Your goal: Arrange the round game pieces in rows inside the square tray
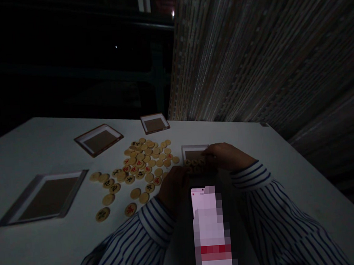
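A small shallow box (195,147) stands in front of me, holding several round wooden Chinese chess pieces (194,162) in rows along its near side. My right hand (227,155) is closed around the box's right side, its fingertips over the edge. At the near left corner is my left hand (175,187), fingers curled in; shadow hides what lies between them. Left of the box spreads a loose heap of Chinese chess pieces (140,156), some face up with red or black characters, others showing plain wood.
Three more shallow boxes or lids lie on the white table (293,189): a large one (48,196) at left, one (99,138) behind it, and a small one (155,124) at the back. A lit phone (198,193) is below my hands. A strand curtain (238,51) hangs behind.
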`<state>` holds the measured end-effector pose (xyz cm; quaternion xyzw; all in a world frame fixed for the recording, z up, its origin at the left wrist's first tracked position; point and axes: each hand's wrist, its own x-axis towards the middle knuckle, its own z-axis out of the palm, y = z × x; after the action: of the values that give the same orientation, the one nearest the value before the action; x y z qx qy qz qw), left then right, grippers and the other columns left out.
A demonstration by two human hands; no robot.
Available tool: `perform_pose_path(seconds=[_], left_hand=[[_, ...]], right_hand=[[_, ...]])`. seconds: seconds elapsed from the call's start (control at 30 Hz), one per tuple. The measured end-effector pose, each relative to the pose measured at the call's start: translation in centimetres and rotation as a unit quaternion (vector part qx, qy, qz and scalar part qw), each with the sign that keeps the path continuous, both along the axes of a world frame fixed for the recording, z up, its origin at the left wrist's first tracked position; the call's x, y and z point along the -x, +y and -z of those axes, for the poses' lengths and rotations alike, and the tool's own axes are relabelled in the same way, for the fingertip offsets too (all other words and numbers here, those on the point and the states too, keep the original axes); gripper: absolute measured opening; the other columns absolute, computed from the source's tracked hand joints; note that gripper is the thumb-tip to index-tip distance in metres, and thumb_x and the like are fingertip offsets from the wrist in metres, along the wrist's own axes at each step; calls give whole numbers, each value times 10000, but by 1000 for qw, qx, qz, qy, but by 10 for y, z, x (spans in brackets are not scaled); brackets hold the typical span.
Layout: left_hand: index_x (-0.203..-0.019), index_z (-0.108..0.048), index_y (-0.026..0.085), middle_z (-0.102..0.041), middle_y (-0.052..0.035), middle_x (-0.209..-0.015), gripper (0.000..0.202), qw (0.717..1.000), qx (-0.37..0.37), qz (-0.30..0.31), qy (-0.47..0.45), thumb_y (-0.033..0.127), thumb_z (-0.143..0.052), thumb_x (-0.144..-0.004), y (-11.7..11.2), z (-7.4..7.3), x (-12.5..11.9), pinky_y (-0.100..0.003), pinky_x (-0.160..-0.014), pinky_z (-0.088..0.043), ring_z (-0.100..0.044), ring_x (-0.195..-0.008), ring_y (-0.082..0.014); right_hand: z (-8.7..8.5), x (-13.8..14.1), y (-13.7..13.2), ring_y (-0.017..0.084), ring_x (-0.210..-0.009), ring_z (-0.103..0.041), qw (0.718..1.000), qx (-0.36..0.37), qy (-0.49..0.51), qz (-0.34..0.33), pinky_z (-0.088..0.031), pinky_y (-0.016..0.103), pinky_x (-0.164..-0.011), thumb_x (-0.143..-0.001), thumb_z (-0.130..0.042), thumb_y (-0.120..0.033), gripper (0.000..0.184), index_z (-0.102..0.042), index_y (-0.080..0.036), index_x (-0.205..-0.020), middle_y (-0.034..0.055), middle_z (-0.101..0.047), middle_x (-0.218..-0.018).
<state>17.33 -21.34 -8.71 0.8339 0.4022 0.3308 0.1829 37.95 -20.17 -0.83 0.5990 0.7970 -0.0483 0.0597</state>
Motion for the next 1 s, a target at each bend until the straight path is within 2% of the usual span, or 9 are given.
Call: perform_pose_path(seconds=[0.1, 0.27, 0.53, 0.77, 1.0], left_hand=[[-911, -577, 139, -611, -71, -857, 164, 1000, 1, 8, 5, 118, -454, -805, 0, 0, 0, -306, -692, -502, -584, -786, -170], [-910, -580, 133, -603, -79, -871, 164, 1000, 13, 7, 10, 107, -457, -805, -1, 0, 1, -312, -700, -501, -575, -787, -170], [-941, -612, 141, -611, -87, -949, 211, 999, 33, 18, 14, 118, -443, -818, -1, 2, 1, -300, -734, -516, -595, -827, -159], [-948, -618, 139, -613, -88, -946, 215, 999, 38, 26, 15, 137, -443, -823, -2, 1, 1, -292, -736, -515, -601, -829, -158], [-959, -602, 146, -607, -87, -952, 213, 1000, 11, 19, 12, 123, -449, -813, -3, 3, 1, -304, -710, -521, -601, -815, -162]], right_hand=[[-3, -3, -5, 195, -930, -600, 1000, -19, 5, 19, -420, 293, -787, -807, -454, -203, 301, -636, -211, -1047, 65, -668, -1020], [-4, -7, -21, 196, -892, -617, 998, -30, 3, 56, -437, 287, -739, -825, -438, -231, 303, -625, -215, -1062, 69, -675, -994], [18, -14, -58, 180, -826, -624, 994, -24, 72, 72, -465, 295, -694, -790, -516, -283, 371, -560, -228, -1154, 54, -672, -982], [25, -16, -59, 192, -919, -611, 993, -13, 94, 71, -461, 318, -780, -788, -503, -210, 313, -610, -249, -1080, 48, -665, -1030], [25, -18, -63, 192, -895, -614, 990, -24, 115, 83, -461, 314, -773, -783, -503, -221, 321, -599, -225, -1090, 64, -664, -1019]])
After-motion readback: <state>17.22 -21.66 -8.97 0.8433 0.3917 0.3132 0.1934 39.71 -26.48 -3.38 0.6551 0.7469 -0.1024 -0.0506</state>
